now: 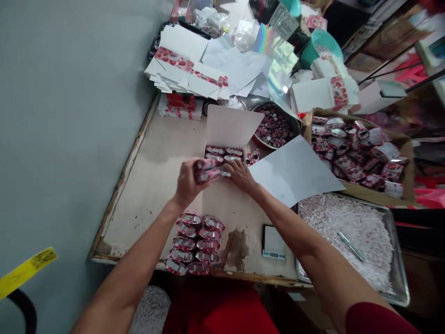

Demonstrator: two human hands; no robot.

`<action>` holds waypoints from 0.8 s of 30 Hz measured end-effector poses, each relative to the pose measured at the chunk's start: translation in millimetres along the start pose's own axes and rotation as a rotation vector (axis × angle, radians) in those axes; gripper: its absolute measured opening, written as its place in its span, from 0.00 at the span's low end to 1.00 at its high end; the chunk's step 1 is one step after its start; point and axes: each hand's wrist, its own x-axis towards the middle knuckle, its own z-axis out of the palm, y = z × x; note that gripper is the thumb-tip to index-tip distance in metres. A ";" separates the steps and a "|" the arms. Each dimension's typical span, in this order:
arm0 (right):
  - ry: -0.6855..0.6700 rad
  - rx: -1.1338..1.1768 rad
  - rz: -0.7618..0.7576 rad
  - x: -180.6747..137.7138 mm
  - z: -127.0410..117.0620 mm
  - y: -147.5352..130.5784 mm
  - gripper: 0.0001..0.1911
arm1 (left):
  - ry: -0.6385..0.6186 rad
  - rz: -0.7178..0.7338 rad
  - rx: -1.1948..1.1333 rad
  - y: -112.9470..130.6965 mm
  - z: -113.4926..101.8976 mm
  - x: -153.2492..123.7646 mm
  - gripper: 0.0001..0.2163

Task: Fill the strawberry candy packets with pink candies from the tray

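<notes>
My left hand point(187, 181) is closed round a few small red-and-white strawberry-print packets point(208, 170) at the front edge of an open white box point(231, 127). The box holds more of these packets point(224, 152) in rows, and its lid stands up behind them. My right hand point(239, 175) lies at the box's front right corner, fingers curved and touching the packets there. Two rows of the same packets point(194, 243) lie on the table near its front edge, below my left forearm.
A white sheet point(295, 171) lies right of the box. A metal bowl point(274, 127) and a cardboard box point(358, 148) hold more packets. A metal tray of white pellets point(347, 236) with a pen, a small scale point(273, 242), and flat box blanks point(187, 69) surround the worn tabletop point(156, 185).
</notes>
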 end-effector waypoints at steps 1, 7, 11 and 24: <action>0.012 -0.004 0.013 -1.3 0.4 2.1 0.29 | -0.092 0.059 0.014 -1.3 15.9 20.5 0.36; 0.021 0.010 0.058 -10.6 -0.5 10.3 0.32 | -0.500 0.172 0.213 -18.6 45.4 58.3 0.33; 0.018 0.032 0.151 -11.8 -5.9 6.8 0.35 | -0.505 0.237 0.335 -6.8 37.9 53.0 0.33; 0.082 0.071 0.162 -16.7 -6.2 1.5 0.30 | -0.358 0.087 0.395 -5.2 71.7 28.5 0.36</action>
